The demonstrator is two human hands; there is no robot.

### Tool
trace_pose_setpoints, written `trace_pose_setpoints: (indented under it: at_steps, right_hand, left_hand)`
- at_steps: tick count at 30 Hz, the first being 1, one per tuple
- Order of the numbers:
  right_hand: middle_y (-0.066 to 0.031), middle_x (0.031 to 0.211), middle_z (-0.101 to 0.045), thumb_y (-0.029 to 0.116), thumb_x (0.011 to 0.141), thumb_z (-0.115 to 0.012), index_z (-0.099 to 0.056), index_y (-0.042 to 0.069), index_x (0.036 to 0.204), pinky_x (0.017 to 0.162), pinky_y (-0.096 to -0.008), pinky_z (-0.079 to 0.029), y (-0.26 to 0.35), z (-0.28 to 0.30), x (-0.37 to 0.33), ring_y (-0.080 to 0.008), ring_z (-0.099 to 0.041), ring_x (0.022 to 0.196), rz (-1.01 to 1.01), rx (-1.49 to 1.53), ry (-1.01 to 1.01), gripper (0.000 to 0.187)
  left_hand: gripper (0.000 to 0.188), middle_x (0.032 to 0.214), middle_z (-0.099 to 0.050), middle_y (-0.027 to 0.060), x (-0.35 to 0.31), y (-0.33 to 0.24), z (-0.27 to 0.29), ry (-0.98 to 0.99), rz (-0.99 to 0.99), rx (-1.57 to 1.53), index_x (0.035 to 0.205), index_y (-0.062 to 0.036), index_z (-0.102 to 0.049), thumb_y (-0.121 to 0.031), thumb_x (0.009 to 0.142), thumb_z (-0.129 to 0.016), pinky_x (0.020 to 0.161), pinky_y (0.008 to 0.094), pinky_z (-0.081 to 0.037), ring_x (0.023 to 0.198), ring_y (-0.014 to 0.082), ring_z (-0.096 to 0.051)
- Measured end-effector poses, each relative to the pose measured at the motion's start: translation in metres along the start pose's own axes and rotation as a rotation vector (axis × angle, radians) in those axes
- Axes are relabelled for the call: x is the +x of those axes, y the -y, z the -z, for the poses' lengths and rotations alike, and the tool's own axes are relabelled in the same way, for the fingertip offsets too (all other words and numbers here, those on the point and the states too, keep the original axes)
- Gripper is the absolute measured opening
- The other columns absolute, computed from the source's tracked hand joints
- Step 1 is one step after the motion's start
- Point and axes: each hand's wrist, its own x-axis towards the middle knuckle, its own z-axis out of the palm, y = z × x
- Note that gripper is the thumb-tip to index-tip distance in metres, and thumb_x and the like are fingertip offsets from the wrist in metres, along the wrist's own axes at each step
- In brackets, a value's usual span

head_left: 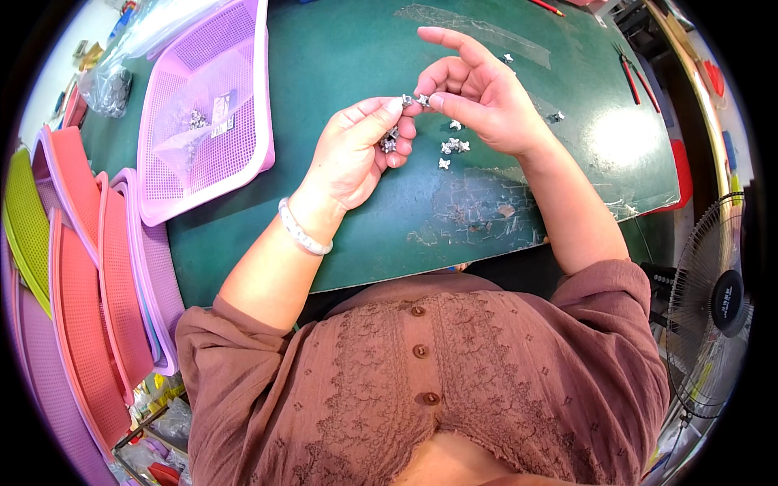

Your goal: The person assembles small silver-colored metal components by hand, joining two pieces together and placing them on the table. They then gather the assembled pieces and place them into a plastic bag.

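We note the left hand (352,154) pinching a small metal piece (407,101), with cupped pieces (390,142) behind curled fingers, apparently against scattering; the right hand (485,101) narrowly pinches a second piece (423,101) just beside it. We record knobbly, silvery loose pieces (455,146) on the scuffed green tabletop (365,235), presumably for easy reach.

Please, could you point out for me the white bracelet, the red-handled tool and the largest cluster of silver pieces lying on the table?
White bracelet (297,233): head view, on its band.
Red-handled tool (630,83): head view, on one handle.
Silver cluster (454,146): head view, on its middle.
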Motion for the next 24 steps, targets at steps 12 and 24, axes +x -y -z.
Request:
trace_pose_setpoints:
  at_steps: [12,24]
  right_hand:
    - [-0.0055,0.086,-0.055,-0.006,0.078,-0.052,-0.034,0.003,0.129,0.073,-0.0211,-0.044,-0.0006,0.0013,-0.0002,-0.0098,-0.055,0.082,0.002,0.000,0.010,0.054]
    - [-0.0026,0.084,-0.054,-0.005,0.078,-0.053,-0.037,0.003,0.128,0.071,-0.0209,-0.043,-0.0002,0.0036,-0.0012,-0.0079,-0.053,0.079,0.008,-0.113,0.014,0.052]
  left_hand:
    - [0.020,0.076,-0.056,0.0009,-0.0001,0.0007,-0.0005,-0.012,0.015,0.018,0.098,-0.0006,-0.058,-0.015,0.090,-0.048,0.053,0.0195,-0.038,0.062,0.0081,-0.048]
    - [0.020,0.074,-0.054,0.0005,-0.0015,-0.0008,-0.0040,-0.028,-0.003,0.077,0.099,-0.0001,-0.058,-0.015,0.090,-0.049,0.053,0.0198,-0.037,0.061,0.0078,-0.047]
